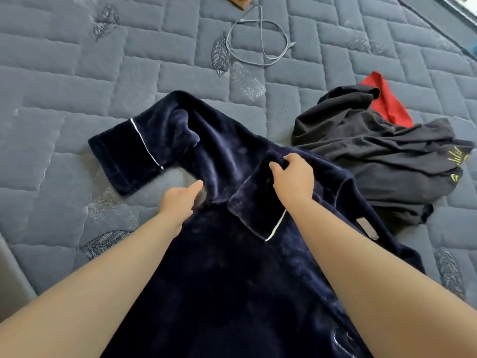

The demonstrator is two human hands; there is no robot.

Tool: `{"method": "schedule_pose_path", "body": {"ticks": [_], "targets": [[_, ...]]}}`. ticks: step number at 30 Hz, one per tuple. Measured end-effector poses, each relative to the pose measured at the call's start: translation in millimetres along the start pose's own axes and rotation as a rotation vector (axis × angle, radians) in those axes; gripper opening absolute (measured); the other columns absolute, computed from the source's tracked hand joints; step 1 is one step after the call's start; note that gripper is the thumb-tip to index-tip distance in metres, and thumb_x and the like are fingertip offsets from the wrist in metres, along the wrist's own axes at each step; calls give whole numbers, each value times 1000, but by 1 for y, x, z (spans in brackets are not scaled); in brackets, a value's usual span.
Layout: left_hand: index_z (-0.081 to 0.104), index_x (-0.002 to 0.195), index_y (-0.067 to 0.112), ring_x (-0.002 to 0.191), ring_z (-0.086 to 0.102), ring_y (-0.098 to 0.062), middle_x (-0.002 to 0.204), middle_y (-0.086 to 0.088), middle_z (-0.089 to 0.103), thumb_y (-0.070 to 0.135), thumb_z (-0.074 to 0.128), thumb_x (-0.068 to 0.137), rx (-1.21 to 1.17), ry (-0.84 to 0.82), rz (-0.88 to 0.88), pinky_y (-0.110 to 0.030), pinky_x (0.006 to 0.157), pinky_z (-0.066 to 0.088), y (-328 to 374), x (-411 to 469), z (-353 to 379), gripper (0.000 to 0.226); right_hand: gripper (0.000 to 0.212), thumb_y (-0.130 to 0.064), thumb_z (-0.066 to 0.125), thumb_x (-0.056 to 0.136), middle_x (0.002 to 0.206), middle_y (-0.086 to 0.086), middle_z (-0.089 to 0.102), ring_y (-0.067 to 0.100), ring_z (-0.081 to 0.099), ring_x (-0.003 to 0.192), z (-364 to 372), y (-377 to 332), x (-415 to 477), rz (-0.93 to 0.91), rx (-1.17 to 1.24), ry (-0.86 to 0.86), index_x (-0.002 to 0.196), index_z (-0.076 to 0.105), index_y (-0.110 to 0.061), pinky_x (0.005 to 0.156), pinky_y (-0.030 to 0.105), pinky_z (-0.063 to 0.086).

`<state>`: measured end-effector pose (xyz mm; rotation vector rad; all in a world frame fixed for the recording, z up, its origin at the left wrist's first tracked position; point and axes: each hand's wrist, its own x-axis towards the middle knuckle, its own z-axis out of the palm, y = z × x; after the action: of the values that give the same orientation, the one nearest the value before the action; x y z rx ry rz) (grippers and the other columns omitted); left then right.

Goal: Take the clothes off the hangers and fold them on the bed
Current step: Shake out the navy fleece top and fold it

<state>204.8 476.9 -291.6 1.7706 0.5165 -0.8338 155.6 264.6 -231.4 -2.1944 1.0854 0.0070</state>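
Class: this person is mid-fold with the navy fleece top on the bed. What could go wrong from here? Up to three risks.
1. The right hand grips only the folded sleeve; thick fleece may spring open when released.
2. The other sleeve lies spread and bunched, so the fold may end lopsided.
3. The black garment lies close beside the navy top and could get caught in the fold.

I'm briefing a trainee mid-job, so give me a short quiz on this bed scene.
1. True or false: the right hand grips a folded-in sleeve of the navy plush fleece garment.
2. The red cloth lies: A) against the crumpled black cloth garment B) on the navy garment C) in the right hand.
3. How many white-piped cuffs show?
Key: 1 true; 2 A; 3 two.
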Motion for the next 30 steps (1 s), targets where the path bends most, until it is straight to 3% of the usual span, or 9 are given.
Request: {"method": "schedule_pose_path", "body": {"ticks": [4,8,13,18,19,21,23,27,30], "targets": [[57,111,12,105,58,-17,109,-3,59,37,66,88,-360,-87,-74,-31,96,47,17,14,0,35,36,-33,61,92,117,3,62,23,58,109,15,-1,-1,-32,-70,7,121,52,-14,87,30,42],[60,109,18,105,62,-15,115,1,65,28,66,90,-594,-153,-41,-33,95,48,36,26,4,22,51,-35,66,89,129,4,49,25,55,112,32,0,-3,-87,-134,-60,132,44,-17,87,30,40],[35,133,18,109,62,-21,127,-2,58,22,72,84,-711,16,3,-44,95,50,51,41,13,62,62,-34,64,91,139,7,36,26,48,118,42,13,6,-23,-112,-202,143,35,-15,83,25,31],[29,142,23,105,62,-15,121,7,55,52,80,64,-666,307,89,-38,94,52,87,49,-3,97,68,-33,62,93,144,6,30,21,47,119,46,22,7,-53,-67,-261,149,26,-16,85,24,35],[30,142,20,99,67,-15,116,4,62,53,78,68,-715,293,98,-36,88,55,95,50,-8,95,70,-33,61,93,145,5,29,20,46,120,45,23,6,-58,-62,-274,150,24,-16,85,24,35],[35,140,16,76,72,-14,93,-4,72,43,61,89,-817,216,104,-29,68,58,107,52,-17,64,74,-34,62,93,147,3,26,18,47,120,40,24,5,-63,-51,-306,152,20,-18,86,24,37],[41,137,12,64,68,-12,81,-4,69,28,41,100,-764,231,70,-26,60,55,112,47,-22,40,76,-36,62,92,148,2,26,19,51,118,36,25,1,-63,-31,-340,153,18,-20,91,28,44],[53,116,7,80,63,-14,90,-2,61,19,42,93,-585,346,210,-27,71,56,104,24,-21,28,66,-32,63,91,135,-2,40,12,60,98,28,20,-5,-72,66,-388,148,31,-21,95,33,50],[55,83,13,78,59,-13,82,2,60,18,46,89,-330,350,425,-29,75,53,96,4,-18,12,66,-31,62,92,131,-12,47,-11,59,85,14,17,-12,-21,221,-352,149,29,-27,85,12,43]]}}
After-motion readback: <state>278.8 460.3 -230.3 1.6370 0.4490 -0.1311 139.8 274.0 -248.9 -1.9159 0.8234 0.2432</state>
